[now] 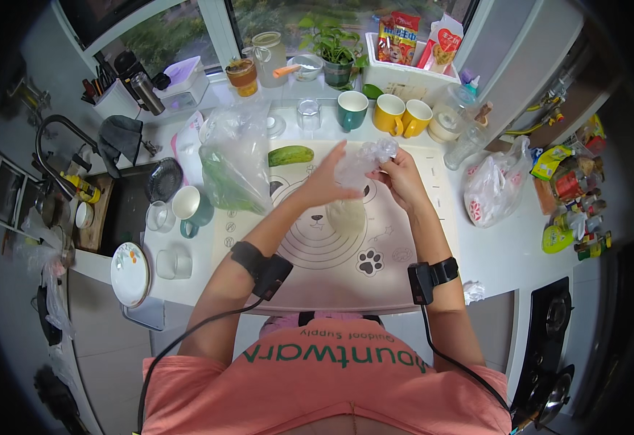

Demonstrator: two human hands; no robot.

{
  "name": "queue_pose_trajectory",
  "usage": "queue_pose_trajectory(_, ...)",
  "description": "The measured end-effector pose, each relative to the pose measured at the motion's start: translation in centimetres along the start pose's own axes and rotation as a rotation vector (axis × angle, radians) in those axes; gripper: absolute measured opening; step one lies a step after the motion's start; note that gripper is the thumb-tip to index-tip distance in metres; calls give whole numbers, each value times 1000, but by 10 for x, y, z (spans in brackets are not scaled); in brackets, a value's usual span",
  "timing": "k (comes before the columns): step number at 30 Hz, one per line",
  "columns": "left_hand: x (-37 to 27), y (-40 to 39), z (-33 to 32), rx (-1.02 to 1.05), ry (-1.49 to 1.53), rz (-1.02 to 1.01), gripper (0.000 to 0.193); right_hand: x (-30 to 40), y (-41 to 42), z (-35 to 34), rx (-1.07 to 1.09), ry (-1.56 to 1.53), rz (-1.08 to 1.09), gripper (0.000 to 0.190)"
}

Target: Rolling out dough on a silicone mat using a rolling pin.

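Observation:
My right hand [404, 182] pinches the crumpled top of a clear plastic bag [352, 167] above a printed baking mat [317, 291]. A pale, yellowish mass [347, 217], its kind unclear, shows at the lower end of the bag. My left hand [322, 182] is beside the bag with its fingers spread; whether it touches the plastic I cannot tell. At the mat's far edge lies a green cucumber [291, 156]. Left of it stands a large clear plastic bag [235, 163] with something green inside.
Along the back stand a drinking glass [309, 115], a green mug [352, 110] and two yellow mugs [389, 114]. A white plastic bag [494, 187] sits at right. To the left are another mug [193, 209], a stack of plates [130, 274] and the sink [126, 212].

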State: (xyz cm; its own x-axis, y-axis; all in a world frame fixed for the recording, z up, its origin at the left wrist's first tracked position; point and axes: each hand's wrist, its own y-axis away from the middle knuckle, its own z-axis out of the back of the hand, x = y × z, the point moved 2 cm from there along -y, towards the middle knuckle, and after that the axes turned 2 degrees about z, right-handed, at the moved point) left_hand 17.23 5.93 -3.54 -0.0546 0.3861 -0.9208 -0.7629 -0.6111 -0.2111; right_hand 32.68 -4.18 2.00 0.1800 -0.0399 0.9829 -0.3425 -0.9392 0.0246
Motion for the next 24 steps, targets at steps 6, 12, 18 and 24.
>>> queue_pose_trajectory(6, 25, 17, -33, 96, 45, 357, 89, -6, -2, 11, 54, -399, -8, 18)
queue_pose_trajectory(12, 32, 21, -34, -40, -58, 233, 63, -15, -5, 57, -311, -405, 18, 21)
queue_pose_trajectory(18, 41, 25, -39, -85, -286, 98, 61, -15, 9, 53, -491, 638, 487, 48)
queue_pose_trajectory(24, 29, 32, -41, -103, -373, 8, 57, -33, 21, 8, 65, 1227, 340, 24)
